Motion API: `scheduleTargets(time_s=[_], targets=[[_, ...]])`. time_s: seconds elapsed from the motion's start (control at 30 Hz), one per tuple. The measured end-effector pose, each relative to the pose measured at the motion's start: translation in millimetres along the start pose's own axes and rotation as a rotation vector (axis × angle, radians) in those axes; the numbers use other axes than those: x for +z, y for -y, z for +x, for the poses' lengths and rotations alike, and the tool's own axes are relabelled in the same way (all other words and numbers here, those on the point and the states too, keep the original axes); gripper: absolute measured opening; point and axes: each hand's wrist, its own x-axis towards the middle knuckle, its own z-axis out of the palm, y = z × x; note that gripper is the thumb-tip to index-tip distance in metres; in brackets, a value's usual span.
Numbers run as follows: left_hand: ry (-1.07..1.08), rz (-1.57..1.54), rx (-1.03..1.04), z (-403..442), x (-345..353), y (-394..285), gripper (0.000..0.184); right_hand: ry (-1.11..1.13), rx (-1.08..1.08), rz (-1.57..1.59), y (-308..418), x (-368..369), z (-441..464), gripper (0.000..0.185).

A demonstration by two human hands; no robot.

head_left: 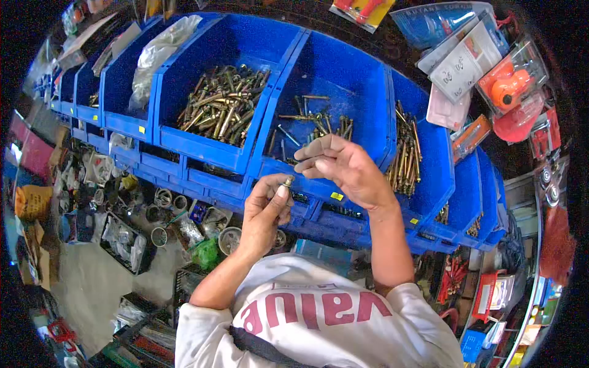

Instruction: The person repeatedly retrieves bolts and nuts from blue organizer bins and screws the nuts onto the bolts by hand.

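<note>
My left hand (pixel 265 207) is closed, pinching a small brassy metal piece (pixel 288 182) between thumb and forefinger. It looks like the end of a bolt; the rest is hidden in my fingers. To its right and slightly higher, my right hand (pixel 346 170) has its fingers stretched out to the left, with nothing seen in them. It hovers over the front edge of a blue bin (pixel 356 76) that holds some loose bolts (pixel 319 124). The two hands are apart. Grey dirt covers the fingertips.
Left of that bin, another blue bin (pixel 202 144) holds a heap of bolts (pixel 224 107). Long bolts (pixel 405 153) fill the bin on the right. Packaged goods (pixel 457 67) hang at upper right. Black crates (pixel 126 245) and a green bag (pixel 210 253) are on the floor.
</note>
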Motion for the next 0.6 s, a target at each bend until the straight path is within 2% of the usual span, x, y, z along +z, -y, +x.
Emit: scheduleTargets(time_s=[0.17, 0.3, 0.6], targets=[[-0.039, -0.018, -0.004, -2.6, -1.1, -2.7, 0.019, -0.069, -0.062, -0.034, -8.3, 8.2, -3.8, 0.026], [-0.031, -0.041, -0.003, -4.1, -2.7, -4.7, 0.019, -0.099, -0.036, -0.094, -16.1, 6.3, -4.5, 0.016], [-0.02, 0.182, 0.036, -3.8, -3.4, -8.7, 0.017, -0.059, -0.021, 0.001, -27.1, 20.7, -0.7, 0.014]])
